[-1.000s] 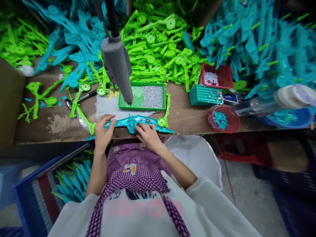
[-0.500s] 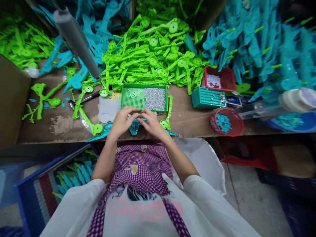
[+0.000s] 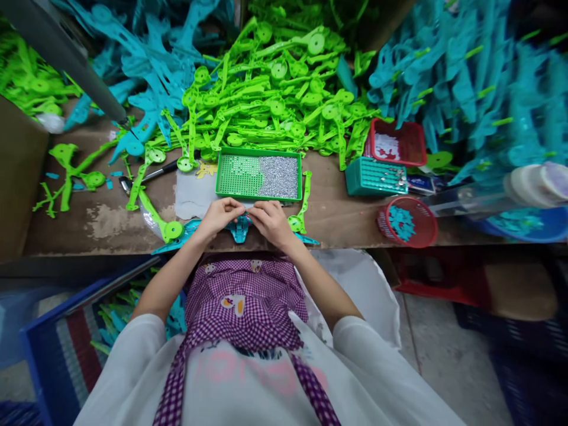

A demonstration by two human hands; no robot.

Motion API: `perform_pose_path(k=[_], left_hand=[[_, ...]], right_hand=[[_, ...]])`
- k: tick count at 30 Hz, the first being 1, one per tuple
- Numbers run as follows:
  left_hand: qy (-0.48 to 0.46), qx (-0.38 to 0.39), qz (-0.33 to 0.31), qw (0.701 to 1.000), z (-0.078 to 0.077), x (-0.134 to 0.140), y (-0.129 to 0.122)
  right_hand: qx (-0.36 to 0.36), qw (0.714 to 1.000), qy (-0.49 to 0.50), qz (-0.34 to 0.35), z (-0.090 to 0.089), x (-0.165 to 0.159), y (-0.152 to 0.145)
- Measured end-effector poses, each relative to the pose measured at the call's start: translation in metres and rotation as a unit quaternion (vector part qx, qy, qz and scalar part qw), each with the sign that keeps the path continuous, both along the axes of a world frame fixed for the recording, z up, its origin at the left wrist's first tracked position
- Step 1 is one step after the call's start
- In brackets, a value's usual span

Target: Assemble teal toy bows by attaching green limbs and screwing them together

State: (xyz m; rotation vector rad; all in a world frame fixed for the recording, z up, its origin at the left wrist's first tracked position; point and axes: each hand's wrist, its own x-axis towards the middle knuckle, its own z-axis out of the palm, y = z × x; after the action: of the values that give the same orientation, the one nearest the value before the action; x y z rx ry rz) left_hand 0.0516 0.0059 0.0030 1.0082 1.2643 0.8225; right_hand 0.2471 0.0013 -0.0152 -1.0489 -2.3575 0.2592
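My left hand (image 3: 220, 216) and my right hand (image 3: 268, 222) meet fingertip to fingertip just in front of the tray. Both are pinched closed, and whatever sits between the fingers is too small to name. Beneath them lies a teal plastic part (image 3: 239, 232) at the table's front edge, partly covered by the hands. A green tray (image 3: 235, 184) with a perforated bottom stands just beyond, its right half filled with small silvery metal pieces (image 3: 279, 176). Lime-green plastic arms with round ends flank the teal part, one at the left (image 3: 170, 229) and one at the right (image 3: 305, 204).
Behind the tray rises a heap of lime-green parts (image 3: 270, 100), with teal parts (image 3: 461, 77) piled at right. A grey hanging tool (image 3: 75, 65) slants in from upper left. A hammer (image 3: 162, 171), teal box (image 3: 370, 177) and red basket (image 3: 410, 228) stand around.
Both hands have drawn back from the tray's front rim toward me, and their fingertips are pinched closer together. The hanging grey tool appears farther left.
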Motion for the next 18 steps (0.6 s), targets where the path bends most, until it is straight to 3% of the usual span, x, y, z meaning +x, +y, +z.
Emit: perform_pose_path(k=[6,8,10,12,14,16,18], left_hand=[[0.024,-0.026,-0.007,0.999,-0.007,0.007,0.001],[0.048,-0.017,-0.018,0.999,-0.007,0.008,0.0],[0.102,0.043,-0.03,0.993,-0.004,0.005,-0.004],[0.196,0.148,-0.039,0.969,0.001,-0.001,-0.011],[0.298,0.239,-0.056,0.922,0.005,-0.008,-0.018],[0.378,0.268,-0.088,0.882,0.005,-0.013,-0.024],[0.427,0.254,-0.12,0.86,0.001,-0.016,-0.028]], right_hand=[[0.03,0.99,-0.083,0.109,-0.004,0.007,0.007],[0.016,0.991,-0.082,0.104,-0.005,0.009,0.01],[-0.01,0.996,-0.065,0.058,-0.004,0.011,0.013],[-0.05,0.998,-0.043,0.008,-0.002,0.011,0.016],[-0.094,0.995,-0.027,-0.007,0.001,0.009,0.018],[-0.13,0.991,-0.026,0.012,0.004,0.006,0.019],[-0.159,0.986,-0.04,0.029,0.005,0.002,0.021]])
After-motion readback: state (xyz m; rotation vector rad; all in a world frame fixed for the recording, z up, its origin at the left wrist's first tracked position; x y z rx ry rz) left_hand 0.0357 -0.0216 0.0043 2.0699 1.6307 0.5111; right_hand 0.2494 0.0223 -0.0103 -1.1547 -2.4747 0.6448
